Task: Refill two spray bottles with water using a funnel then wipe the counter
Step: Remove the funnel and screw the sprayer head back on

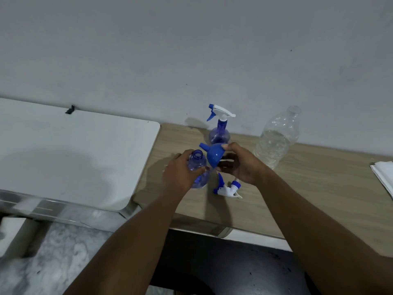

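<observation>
My left hand [180, 173] grips an uncapped blue spray bottle [197, 161] standing on the wooden counter [319, 188], its mouth open upward. My right hand [240, 165] holds a blue funnel [213, 154] tilted on its side just right of that mouth, spout pointing up-left. The bottle's white and blue spray head [227, 188] lies on the counter below my right hand. A second blue spray bottle [220, 128] with its trigger head on stands behind by the wall. A clear plastic water bottle [276, 139], uncapped and partly filled, stands to the right.
A white table top [74, 150] adjoins the counter on the left. A folded white cloth [385, 177] lies at the counter's right edge. The grey wall [191, 50] runs close behind. Below the counter's front edge is a dark gap and marbled floor [63, 252].
</observation>
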A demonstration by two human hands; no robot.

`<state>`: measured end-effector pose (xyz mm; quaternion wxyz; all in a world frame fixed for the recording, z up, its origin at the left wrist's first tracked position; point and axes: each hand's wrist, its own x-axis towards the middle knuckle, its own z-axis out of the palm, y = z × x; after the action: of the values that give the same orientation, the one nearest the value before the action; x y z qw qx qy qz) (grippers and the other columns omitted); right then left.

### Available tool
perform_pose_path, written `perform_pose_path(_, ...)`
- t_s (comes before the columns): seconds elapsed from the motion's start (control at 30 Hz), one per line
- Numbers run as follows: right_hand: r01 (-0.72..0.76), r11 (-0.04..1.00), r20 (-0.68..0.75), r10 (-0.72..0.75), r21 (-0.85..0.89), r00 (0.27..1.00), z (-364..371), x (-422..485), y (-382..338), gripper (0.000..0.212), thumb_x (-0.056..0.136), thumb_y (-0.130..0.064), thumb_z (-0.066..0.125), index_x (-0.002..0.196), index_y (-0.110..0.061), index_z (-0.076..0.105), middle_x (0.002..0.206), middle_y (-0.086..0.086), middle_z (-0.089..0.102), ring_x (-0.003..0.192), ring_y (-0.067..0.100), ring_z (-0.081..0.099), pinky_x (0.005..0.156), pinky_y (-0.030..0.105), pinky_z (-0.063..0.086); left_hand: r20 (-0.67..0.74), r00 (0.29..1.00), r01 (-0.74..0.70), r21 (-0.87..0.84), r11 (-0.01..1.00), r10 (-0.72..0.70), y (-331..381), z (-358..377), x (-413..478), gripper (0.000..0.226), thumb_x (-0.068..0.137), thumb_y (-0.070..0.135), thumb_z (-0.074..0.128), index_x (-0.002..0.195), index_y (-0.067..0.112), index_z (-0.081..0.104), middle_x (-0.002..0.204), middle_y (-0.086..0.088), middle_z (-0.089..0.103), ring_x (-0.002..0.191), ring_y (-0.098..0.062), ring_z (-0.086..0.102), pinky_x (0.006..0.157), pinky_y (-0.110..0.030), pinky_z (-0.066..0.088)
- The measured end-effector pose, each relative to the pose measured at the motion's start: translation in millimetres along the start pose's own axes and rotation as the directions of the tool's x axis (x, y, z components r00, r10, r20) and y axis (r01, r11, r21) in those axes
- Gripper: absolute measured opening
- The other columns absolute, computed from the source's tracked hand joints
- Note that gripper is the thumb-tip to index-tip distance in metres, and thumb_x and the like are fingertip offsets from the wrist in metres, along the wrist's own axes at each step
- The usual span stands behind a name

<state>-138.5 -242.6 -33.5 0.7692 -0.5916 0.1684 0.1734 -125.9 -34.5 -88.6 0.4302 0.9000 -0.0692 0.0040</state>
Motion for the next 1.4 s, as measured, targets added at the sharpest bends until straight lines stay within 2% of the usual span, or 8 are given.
perform_pose_path(0.13, 0.13, 0.988, -0.246, -0.106, 0.083, 0.964, -0.4, 21.4, 28.2, 0.026, 0.079, -0.018, 0.077, 0.094, -0.013, 0.055, 0.1, 0.021, 0.061, 0.085, 0.032, 0.06, 0.077, 0.039, 0.051, 0.021, 1.0, -0.012, -0.061, 0.998, 0.013, -2.5, -2.2, -0.7, 0.073, 0.063, 0.068, 0.076, 0.125, 0.036, 0.054, 0.112, 0.008, 0.063, 0.101, -0.014, 0.061, 0.084, -0.042, 0.055)
perform_pose_path(0.27, 0.148, 0.889, -0.47, -0.363, -0.433, 0.804, 0.4, 39.1, 48.1, 0.06, 0.066, -0.043, 0.086, 0.104, -0.022, 0.044, 0.096, -0.002, 0.058, 0.08, 0.014, 0.06, 0.068, 0.022, 0.045, 0.019, 1.0, -0.016, -0.073, 0.997, 0.017, -2.2, -3.3, -1.2, 0.072, 0.064, 0.065, 0.078, 0.125, 0.034, 0.056, 0.112, 0.006, 0.064, 0.101, -0.015, 0.062, 0.086, -0.041, 0.055)
perform_pose_path(0.43, 0.038, 0.621, -0.32, -0.454, -0.783, 0.832, -13.8, 51.3, 77.4, 0.065, 0.067, -0.031, 0.089, 0.108, -0.028, 0.038, 0.101, -0.007, 0.052, 0.089, 0.018, 0.058, 0.071, 0.027, 0.042, 0.025, 1.0, -0.006, -0.097, 0.995, 0.008, -2.6, -2.8, -2.6, 0.069, 0.066, 0.056, 0.082, 0.125, 0.032, 0.056, 0.113, 0.004, 0.064, 0.103, -0.017, 0.061, 0.087, -0.043, 0.054)
perform_pose_path(0.6, -0.025, 0.548, -0.305, -0.427, -0.836, 0.851, -20.6, 47.4, 81.7, 0.075, 0.073, -0.031, 0.086, 0.13, -0.018, 0.04, 0.128, 0.011, 0.057, 0.113, 0.031, 0.059, 0.088, 0.038, 0.048, 0.039, 0.999, -0.012, -0.088, 0.996, 0.015, -3.6, -3.2, -2.9, 0.071, 0.066, 0.061, 0.079, 0.126, 0.033, 0.055, 0.114, 0.005, 0.063, 0.103, -0.016, 0.061, 0.087, -0.043, 0.055)
perform_pose_path(0.77, 0.049, 0.329, -0.18, -0.628, -0.943, 0.757, -23.5, 2.8, 97.5, 0.06, 0.083, -0.04, 0.073, 0.132, -0.017, 0.047, 0.126, 0.008, 0.058, 0.114, 0.024, 0.056, 0.09, 0.026, 0.038, 0.043, 0.999, -0.029, -0.046, 0.999, 0.031, -8.5, -2.4, -1.4, 0.072, 0.066, 0.065, 0.076, 0.126, 0.034, 0.053, 0.114, 0.007, 0.063, 0.101, -0.014, 0.061, 0.086, -0.041, 0.056)
perform_pose_path(0.9, 0.046, 0.35, -0.193, -0.616, -0.936, 0.764, -27.2, -30.4, 133.8, 0.073, 0.081, -0.053, 0.072, 0.138, -0.017, 0.043, 0.137, 0.005, 0.05, 0.124, 0.021, 0.047, 0.104, 0.035, 0.037, 0.038, 0.998, -0.039, -0.03, 0.999, 0.04, -9.9, 0.0, 0.2, 0.071, 0.068, 0.063, 0.077, 0.126, 0.031, 0.054, 0.113, 0.006, 0.064, 0.099, -0.014, 0.062, 0.086, -0.04, 0.056)
perform_pose_path(1.0, 0.032, 0.072, -0.012, -0.536, -0.997, 0.844, -28.7, -32.1, 146.5, 0.073, 0.082, -0.045, 0.073, 0.143, -0.016, 0.045, 0.148, 0.009, 0.044, 0.137, 0.028, 0.039, 0.111, 0.044, 0.034, 0.035, 0.998, -0.058, -0.059, 0.997, 0.06, -10.9, 0.2, 0.6, 0.07, 0.068, 0.059, 0.079, 0.126, 0.029, 0.056, 0.112, 0.005, 0.064, 0.098, -0.014, 0.062, 0.087, -0.041, 0.055)
perform_pose_path(1.4, 0.025, -0.214, 0.15, -0.588, -0.976, 0.795, -30.1, -19.4, 116.3, 0.035, 0.087, -0.026, 0.069, 0.119, -0.014, 0.064, 0.114, 0.012, 0.069, 0.104, 0.033, 0.06, 0.082, 0.043, 0.052, 0.038, 0.997, -0.067, -0.05, 0.996, 0.069, -11.7, -0.5, 0.4, 0.071, 0.067, 0.061, 0.079, 0.127, 0.032, 0.054, 0.113, 0.005, 0.063, 0.099, -0.016, 0.062, 0.084, -0.043, 0.056)
